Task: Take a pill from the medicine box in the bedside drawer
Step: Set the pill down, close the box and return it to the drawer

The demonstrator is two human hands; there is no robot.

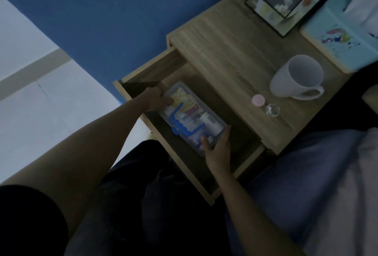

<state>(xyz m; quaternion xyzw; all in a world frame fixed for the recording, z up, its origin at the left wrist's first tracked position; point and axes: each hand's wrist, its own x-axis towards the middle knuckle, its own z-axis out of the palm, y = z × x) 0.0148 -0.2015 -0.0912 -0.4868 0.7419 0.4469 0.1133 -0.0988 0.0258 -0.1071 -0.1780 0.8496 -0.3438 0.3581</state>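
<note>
The bedside drawer (pixel 241 159) stands pulled out from the wooden nightstand. Inside it lies a clear plastic medicine box (pixel 212 121) with a blue handle across its lid and several packets showing through. My left hand (pixel 156 100) grips the box's far end, fingers curled over the edge. My right hand (pixel 217 147) holds the near end, thumb on the lid and fingers around the side. On the nightstand top lie a small clear pill bottle (pixel 273 110) on its side and its pink cap (pixel 258 99) beside it.
A white mug (pixel 298 78) stands on the nightstand top (pixel 231 51), with a framed picture (pixel 286 0) and a light blue tissue box (pixel 343 37) behind it. A blue wall is to the left. Bedding lies at the right.
</note>
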